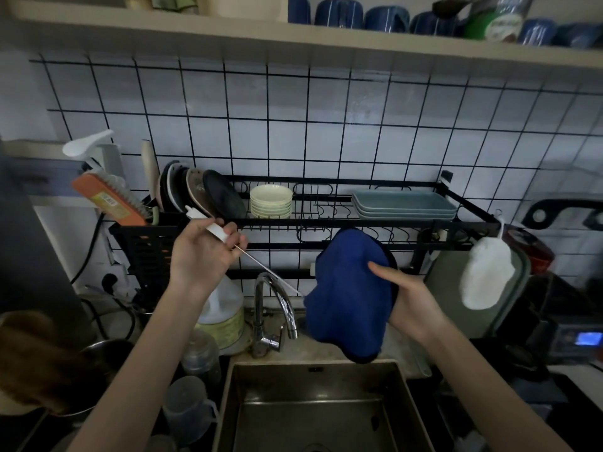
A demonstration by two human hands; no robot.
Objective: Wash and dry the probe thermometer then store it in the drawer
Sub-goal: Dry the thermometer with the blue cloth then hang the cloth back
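At six o'clock, nearest the camera, the steel sink (326,409) is lying empty of dishes, with the chrome tap (277,308) arching over its back rim at about twelve o'clock from the basin. Just left of the basin, at nine o'clock, clear plastic cups (187,409) are standing in shadow.

Above the sink both forearms are reaching up. The left hand (202,252), at ten o'clock from the tap, is gripping the white handle of the thermometer (215,228) between curled fingers and thumb; its thin metal probe is slanting down toward four o'clock, and its tip is touching the left edge of the blue cloth (349,295). The right hand (408,291), at three o'clock from the cloth, is holding that cloth up with the thumb pressing on its front face and the other fingers hidden behind it. The cloth is hanging over the sink's back rim.

Beyond the hands, at twelve o'clock, a black dish rack (359,223) is running along the tiled wall, carrying dark plates, a stack of pale bowls (270,200) and grey-blue trays (404,205). A white mitt (486,278) is hanging from its right end at two o'clock. Farthest off, blue mugs (385,17) are lining the shelf overhead.
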